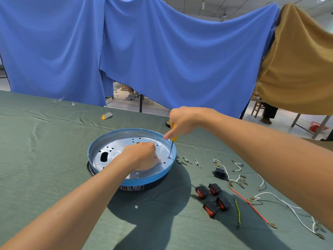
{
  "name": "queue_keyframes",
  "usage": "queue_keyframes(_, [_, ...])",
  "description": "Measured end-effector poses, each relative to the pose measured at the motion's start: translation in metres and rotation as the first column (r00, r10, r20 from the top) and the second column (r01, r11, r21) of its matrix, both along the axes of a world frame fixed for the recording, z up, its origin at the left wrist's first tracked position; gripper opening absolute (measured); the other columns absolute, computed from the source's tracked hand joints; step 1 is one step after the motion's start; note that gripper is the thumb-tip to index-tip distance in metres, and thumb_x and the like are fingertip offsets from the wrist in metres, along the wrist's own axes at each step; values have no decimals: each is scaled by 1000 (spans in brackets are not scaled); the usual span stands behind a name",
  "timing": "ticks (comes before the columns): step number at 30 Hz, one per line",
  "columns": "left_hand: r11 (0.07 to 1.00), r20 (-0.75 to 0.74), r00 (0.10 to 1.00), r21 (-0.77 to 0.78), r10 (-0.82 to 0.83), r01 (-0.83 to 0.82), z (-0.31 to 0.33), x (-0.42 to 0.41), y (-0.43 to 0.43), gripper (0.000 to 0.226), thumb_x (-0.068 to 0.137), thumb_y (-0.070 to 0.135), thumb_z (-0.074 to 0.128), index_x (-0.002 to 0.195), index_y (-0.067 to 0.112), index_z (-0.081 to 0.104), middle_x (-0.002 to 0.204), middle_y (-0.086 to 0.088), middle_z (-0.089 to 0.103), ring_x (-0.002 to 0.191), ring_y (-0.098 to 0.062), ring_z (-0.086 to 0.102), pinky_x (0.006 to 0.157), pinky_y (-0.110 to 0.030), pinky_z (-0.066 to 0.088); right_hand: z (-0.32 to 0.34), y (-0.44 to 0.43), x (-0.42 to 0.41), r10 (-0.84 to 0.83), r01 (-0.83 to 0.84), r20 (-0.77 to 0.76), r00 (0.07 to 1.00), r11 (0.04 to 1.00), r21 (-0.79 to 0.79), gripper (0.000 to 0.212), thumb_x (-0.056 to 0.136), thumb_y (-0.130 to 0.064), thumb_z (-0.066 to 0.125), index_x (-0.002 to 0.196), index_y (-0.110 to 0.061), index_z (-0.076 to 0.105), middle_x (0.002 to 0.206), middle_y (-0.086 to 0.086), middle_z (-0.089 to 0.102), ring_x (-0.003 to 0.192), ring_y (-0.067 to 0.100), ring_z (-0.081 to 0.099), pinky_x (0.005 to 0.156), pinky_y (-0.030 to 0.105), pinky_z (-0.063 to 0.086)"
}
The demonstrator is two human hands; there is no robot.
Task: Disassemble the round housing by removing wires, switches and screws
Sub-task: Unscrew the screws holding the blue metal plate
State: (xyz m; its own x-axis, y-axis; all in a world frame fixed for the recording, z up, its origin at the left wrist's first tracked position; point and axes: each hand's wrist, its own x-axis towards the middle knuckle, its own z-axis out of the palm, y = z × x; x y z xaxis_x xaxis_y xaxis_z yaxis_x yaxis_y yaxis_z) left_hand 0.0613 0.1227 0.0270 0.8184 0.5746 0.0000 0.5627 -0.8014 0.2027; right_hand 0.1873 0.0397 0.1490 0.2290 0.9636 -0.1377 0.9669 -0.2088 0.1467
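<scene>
Housing (108, 136) open side up on counter (45, 150)

My left hand (142, 156) rests curled on the housing's metal floor; I cannot tell if it pinches anything. My right hand (182, 123) grips a yellow screwdriver (172, 141), tip down by the right wall. Screws (187, 160), switches (213, 197) and wires (252, 201) lie rightward.

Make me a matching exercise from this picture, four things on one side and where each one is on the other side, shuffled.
1. screwdriver
2. switches
3. left hand
4. red wire

A. inside the housing
B. clustered on the cloth
C. in the right hand
D. stretched out right of the switches

Pairs: 1-C, 2-B, 3-A, 4-D
</scene>
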Motion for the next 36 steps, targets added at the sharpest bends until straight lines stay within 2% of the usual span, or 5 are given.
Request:
queue_keyframes(19, [1000, 4, 1000, -21, -4, 4, 1, -1, 0, 35, 96, 43, 51, 96, 15, 72, 100, 4, 72, 86, -20, 62, 69, -34, 49, 3, 2, -3, 65, -68, -61, 996, 997, -42, 7, 82, -27, 72, 81, -21, 68, 76, -5, 62, 76, 22, 60, 65, 34, 52])
queue_keyframes(23, [999, 7, 1000, -36, -3, 4, 2, -2, 0, 35, 97, 42, 52, 104, 15, 72, 107, 4, 71, 89, -21, 62, 81, -41, 55, 2, 5, -4, -76, 75, -27, 997, 996, -50, 54, 93, -54, 49, 65, -11, 64, 56, -2, 59, 50, 17, 48, 47, 23, 38])
queue_keyframes(28, [999, 10, 1000, -36, -5, 5, 2, -2, -1, 35, 96, 42, 52, 99, 14, 73, 103, 4, 71, 88, -22, 62, 78, -40, 53, 1, 4, -6, -3, 3, 65, 998, 1000, 3, 31, 88, -33, 64, 67, -11, 64, 59, 2, 56, 62, 21, 47, 47, 24, 35])
queue_keyframes(32, [1000, 4, 1000, -29, 0, 1, 2, -2, 0, 35, 96, 43, 52, 95, 14, 70, 102, 3, 71, 87, -23, 61, 75, -40, 51, 9, 1, -6, 58, -58, -19, 998, 998, -26, 4, 81, -23, 73, 85, -22, 74, 89, 5, 71, 86, 25, 64, 70, 34, 55])
queue_keyframes(36, [999, 2, 1000, -35, -3, 3, 3, -3, -1, 33, 96, 43, 52, 93, 15, 70, 101, 4, 71, 86, -22, 61, 75, -39, 51, 4, 2, -5, 43, -47, -61, 997, 997, -59, 13, 84, -33, 71, 80, -22, 66, 84, 2, 66, 81, 26, 63, 67, 36, 55])
